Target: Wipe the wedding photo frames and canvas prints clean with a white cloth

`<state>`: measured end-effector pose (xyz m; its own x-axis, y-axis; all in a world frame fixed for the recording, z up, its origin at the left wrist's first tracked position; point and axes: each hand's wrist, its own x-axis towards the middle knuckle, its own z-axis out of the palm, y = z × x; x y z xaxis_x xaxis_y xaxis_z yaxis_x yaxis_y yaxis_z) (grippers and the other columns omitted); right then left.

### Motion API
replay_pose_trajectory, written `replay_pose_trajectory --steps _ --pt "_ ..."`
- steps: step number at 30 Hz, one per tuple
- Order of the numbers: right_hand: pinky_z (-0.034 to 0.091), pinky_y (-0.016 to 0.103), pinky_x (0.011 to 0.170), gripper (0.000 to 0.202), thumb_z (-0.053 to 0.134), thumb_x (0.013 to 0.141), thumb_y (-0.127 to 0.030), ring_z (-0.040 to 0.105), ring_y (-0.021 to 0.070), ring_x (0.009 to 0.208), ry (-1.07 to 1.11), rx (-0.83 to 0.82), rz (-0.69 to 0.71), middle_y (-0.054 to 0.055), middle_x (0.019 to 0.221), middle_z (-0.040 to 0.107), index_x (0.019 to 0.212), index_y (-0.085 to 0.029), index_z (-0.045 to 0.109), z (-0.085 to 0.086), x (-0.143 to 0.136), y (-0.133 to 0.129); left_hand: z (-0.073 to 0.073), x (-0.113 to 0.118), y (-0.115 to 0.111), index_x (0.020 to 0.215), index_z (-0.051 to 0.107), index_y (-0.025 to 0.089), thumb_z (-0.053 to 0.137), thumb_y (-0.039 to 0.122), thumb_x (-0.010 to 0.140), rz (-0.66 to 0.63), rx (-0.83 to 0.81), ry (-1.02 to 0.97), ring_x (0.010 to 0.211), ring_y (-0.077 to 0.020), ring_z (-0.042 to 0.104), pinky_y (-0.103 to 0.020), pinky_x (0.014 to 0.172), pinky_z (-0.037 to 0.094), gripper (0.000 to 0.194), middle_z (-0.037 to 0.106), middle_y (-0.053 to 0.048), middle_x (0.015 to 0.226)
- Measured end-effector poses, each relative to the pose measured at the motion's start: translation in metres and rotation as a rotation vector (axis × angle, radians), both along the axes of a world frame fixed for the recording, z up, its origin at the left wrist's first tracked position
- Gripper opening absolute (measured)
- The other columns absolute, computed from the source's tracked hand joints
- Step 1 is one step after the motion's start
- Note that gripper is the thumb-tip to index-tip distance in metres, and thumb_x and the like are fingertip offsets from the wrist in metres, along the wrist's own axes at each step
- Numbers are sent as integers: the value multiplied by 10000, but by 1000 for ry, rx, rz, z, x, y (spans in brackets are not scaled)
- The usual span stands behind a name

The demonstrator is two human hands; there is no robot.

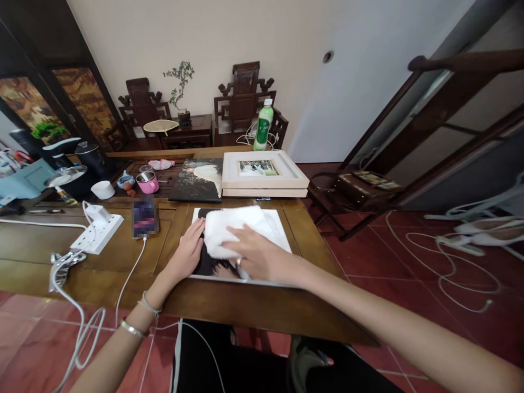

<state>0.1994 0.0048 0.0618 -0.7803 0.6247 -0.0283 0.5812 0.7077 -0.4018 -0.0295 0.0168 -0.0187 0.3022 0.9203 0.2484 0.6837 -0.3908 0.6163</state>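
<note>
A photo panel with a dark picture and white parts lies flat near the table's front edge. Spread over its upper middle is a fluffy white cloth. My right hand, a ring on one finger, rests on the cloth with its fingers spread, pressing it against the panel. At the panel's left edge lies my left hand, its fingers stretched out and flat, close beside the cloth. The cloth and my hands hide much of the picture.
Behind the panel sit stacked white-framed pictures, a dark painted board and a green bottle. To the left are a phone on a cable, a white power strip, a pink cup and a white cup.
</note>
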Motion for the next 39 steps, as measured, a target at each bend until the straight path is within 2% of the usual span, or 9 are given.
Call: replay_pose_trajectory --steps 4,8,13,18,21,26,32,36,39 --pt "244 529 1096 474 469 685 -32 412 269 1287 27 -111 130 29 1248 614 1069 -255 636 19 7 -51 2 1 -2 1433 348 188 286 241 952 -2 -30 12 1424 -226 239 -498 1160 191 488 316 -106 1523" --pt "268 453 1107 517 470 631 -14 437 222 1268 57 -163 185 -5 1264 603 1042 -281 633 25 14 -64 6 1 -4 1447 319 215 259 263 966 -2 -65 28 1430 -239 220 -542 1147 180 487 290 -94 1536" --pt "168 524 1136 606 447 663 -9 269 256 1386 -3 -5 35 50 1400 496 1208 -234 587 2 18 -24 6 1 -3 1442 330 190 258 245 958 -27 -36 59 1430 -227 220 -500 1160 179 492 297 -103 1532" --pt "147 648 1083 528 503 760 -86 179 368 1401 -124 188 -184 108 1504 344 1278 -182 550 -20 2 25 7 2 -4 1440 332 185 253 295 972 -15 -31 51 1429 -229 226 -487 1164 177 487 305 -105 1529" --pt "139 683 1060 533 535 759 -83 154 404 1398 -169 214 -157 123 1519 305 1284 -174 552 -24 -14 32 13 3 -7 1450 312 184 259 371 981 1 -6 -10 1420 -223 253 -450 1170 185 508 320 -102 1523" --pt "121 675 1065 441 534 802 -144 140 392 1404 -94 244 108 113 1510 331 1234 -205 602 -21 -28 2 21 3 -9 1453 317 173 197 440 986 16 98 -158 1403 -209 291 -395 1175 195 551 342 -85 1514" --pt "104 653 1089 463 547 723 -130 152 355 1410 -32 119 357 68 1488 383 1168 -218 638 -15 -11 -39 21 3 -9 1448 331 154 159 457 984 0 92 -170 1422 -207 252 -400 1180 184 580 336 -87 1518" --pt "97 621 1112 480 569 688 -171 192 349 1403 -22 35 298 86 1460 425 1160 -205 647 -13 7 -60 19 5 -9 1447 335 153 208 421 987 -53 36 -59 1430 -209 226 -412 1179 183 547 270 -91 1542" --pt "141 604 1116 513 544 668 -137 238 340 1391 -40 22 169 83 1446 444 1165 -211 646 -11 21 -66 17 6 -7 1418 389 159 271 370 984 -88 21 31 1417 -210 262 -427 1169 216 497 321 -99 1519"
